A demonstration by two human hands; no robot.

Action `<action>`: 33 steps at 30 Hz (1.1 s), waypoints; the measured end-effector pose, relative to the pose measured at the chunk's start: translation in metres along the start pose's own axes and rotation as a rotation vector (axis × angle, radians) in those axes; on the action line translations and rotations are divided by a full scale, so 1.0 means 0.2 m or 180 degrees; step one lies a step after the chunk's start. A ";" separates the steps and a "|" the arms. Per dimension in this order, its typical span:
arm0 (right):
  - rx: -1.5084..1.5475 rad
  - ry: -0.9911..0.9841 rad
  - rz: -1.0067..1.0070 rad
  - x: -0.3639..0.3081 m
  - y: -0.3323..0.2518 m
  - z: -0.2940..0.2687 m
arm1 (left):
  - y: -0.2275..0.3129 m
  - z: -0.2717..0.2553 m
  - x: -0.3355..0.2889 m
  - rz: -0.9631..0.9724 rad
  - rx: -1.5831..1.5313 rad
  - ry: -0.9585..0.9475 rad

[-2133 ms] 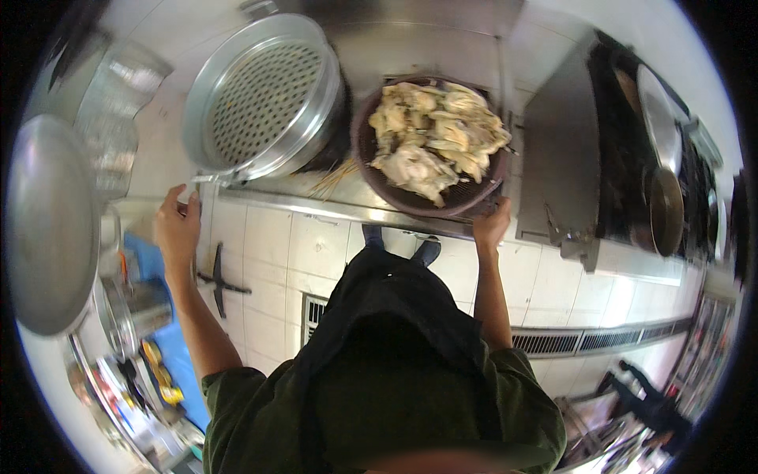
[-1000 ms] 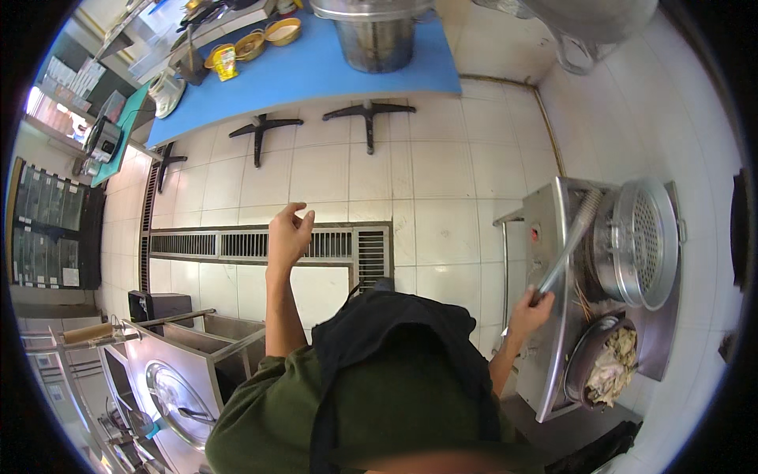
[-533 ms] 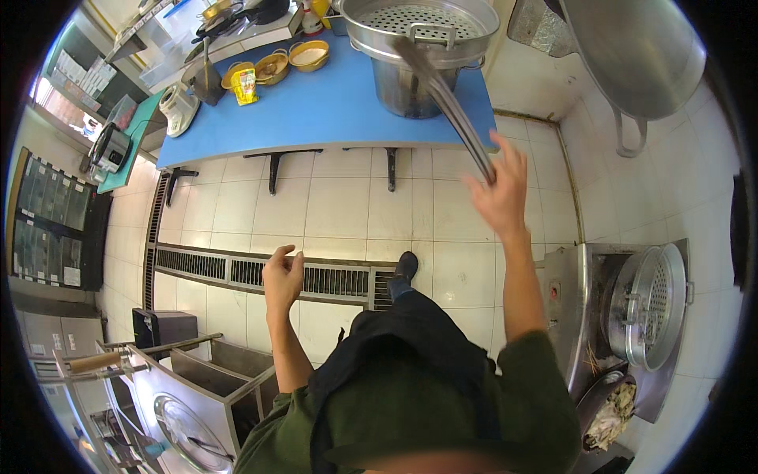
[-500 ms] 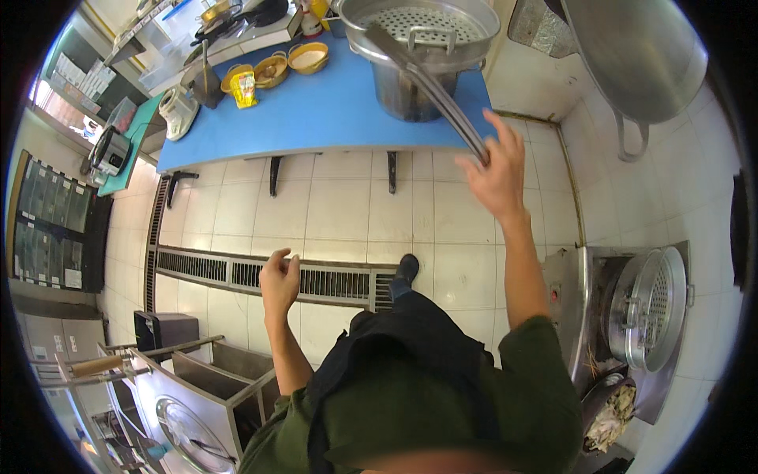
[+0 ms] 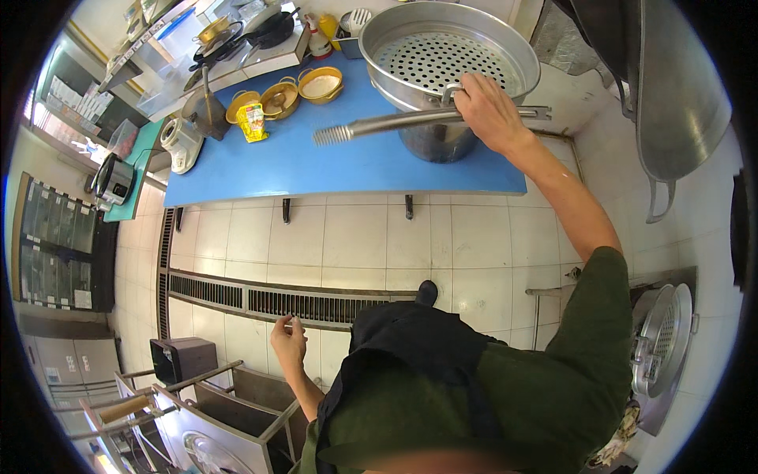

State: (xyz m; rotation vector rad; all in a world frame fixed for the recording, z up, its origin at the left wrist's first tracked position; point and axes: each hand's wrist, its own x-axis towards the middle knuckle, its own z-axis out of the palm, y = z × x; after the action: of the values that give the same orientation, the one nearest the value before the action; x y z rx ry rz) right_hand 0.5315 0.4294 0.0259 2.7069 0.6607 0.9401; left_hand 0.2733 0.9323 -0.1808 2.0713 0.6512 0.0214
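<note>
My right hand [image 5: 491, 112] is closed around long metal tongs [image 5: 395, 122] at the front of a large steamer pot. The tongs lie almost level, with their ribbed end pointing left over the blue table. Under my fingers is the side handle [image 5: 450, 93] of the perforated steamer insert [image 5: 444, 62]. Whether I also grip that handle cannot be told. Below the insert stands the steel pot [image 5: 438, 146], partly hidden by the tongs. My left hand [image 5: 290, 341] hangs low over the floor grate, holding nothing, its fingers loosely bent and apart.
The blue table [image 5: 316, 170] carries several yellow bowls [image 5: 321, 84], a yellow packet [image 5: 252, 121] and a white blender base [image 5: 181, 144]. Large metal pans [image 5: 683, 103] hang at the right wall. A floor drain grate [image 5: 316, 304] runs below me; a steel cart [image 5: 229, 411] stands lower left.
I have moved closer to the table. My right hand has reached forward to the steamer's handle, and the tongs have swung from slanting over the pot to lying level, pointing left.
</note>
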 end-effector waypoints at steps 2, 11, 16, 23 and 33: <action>0.0140 0.0132 0.0228 0.05 -0.01 0.02 | 0.00 0.01 0.12 0.0064 -0.0155 -0.0054; -0.0245 0.0412 0.0285 0.16 -0.13 -0.12 | 0.12 -0.15 0.76 0.0524 0.0225 -0.0529; -0.0547 0.0719 0.0284 0.11 -0.38 -0.28 | 0.16 -0.27 1.06 0.0775 0.0177 -0.0841; -0.0567 0.0422 0.0867 -0.30 -0.88 -0.79 | 0.38 -0.19 1.29 0.1237 0.0182 -0.1710; -0.0764 -0.0169 0.1998 -0.94 -1.63 -1.51 | 1.32 0.27 0.51 0.2027 -0.1314 -0.4300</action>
State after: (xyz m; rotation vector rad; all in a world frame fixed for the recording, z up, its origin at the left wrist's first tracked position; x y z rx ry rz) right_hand 0.0988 0.6397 0.0531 2.7316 -0.3266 0.9798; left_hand 0.4912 0.8254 -0.0258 1.3579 -0.7702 -0.7382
